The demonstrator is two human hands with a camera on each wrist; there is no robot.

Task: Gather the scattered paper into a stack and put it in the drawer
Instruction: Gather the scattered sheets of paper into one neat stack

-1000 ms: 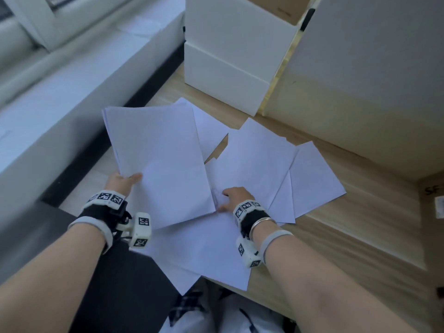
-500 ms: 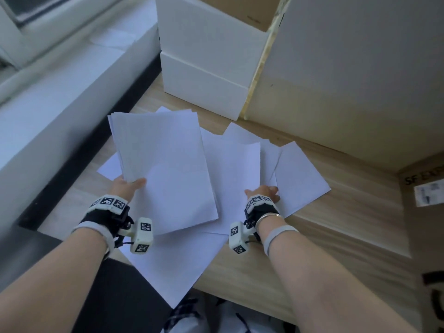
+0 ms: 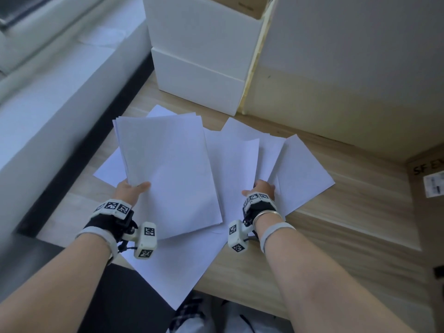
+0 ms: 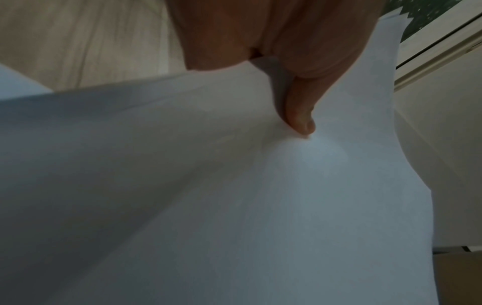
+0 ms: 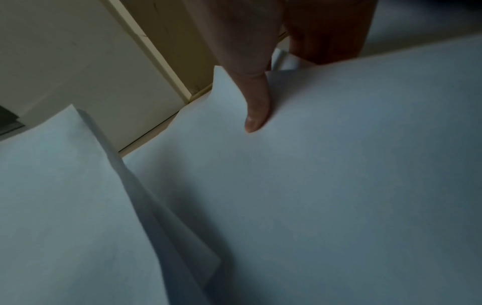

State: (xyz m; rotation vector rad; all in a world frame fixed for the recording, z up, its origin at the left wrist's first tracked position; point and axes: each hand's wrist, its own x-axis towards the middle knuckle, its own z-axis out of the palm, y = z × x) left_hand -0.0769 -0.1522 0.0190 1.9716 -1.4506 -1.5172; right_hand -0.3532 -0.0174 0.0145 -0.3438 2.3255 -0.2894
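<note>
My left hand [image 3: 131, 188] pinches the near left edge of a gathered stack of white paper [image 3: 168, 169], thumb on top and fingers hidden beneath; the left wrist view shows the thumb [image 4: 300, 115] pressing the stack [image 4: 234, 196]. My right hand [image 3: 260, 189] pinches several fanned loose sheets [image 3: 240, 164] at their near edge, lifting them off the wooden desk [image 3: 348, 212]; its thumb [image 5: 256, 111] lies on the top sheet [image 5: 339, 165]. More sheets lie flat underneath, one hanging over [image 3: 173, 272] the desk's near edge. A white drawer unit [image 3: 199, 75] stands shut at the back.
A tall pale panel [image 3: 348, 68] rises behind the desk at the right. A cardboard box [image 3: 430, 212] with a label stands at the far right. A white windowsill ledge [image 3: 60, 92] runs along the left, with a dark gap beside the desk.
My right hand slid rightwards from the middle sheets and now lifts the fanned right-hand sheets by their near edge. The left hand keeps its stack.
</note>
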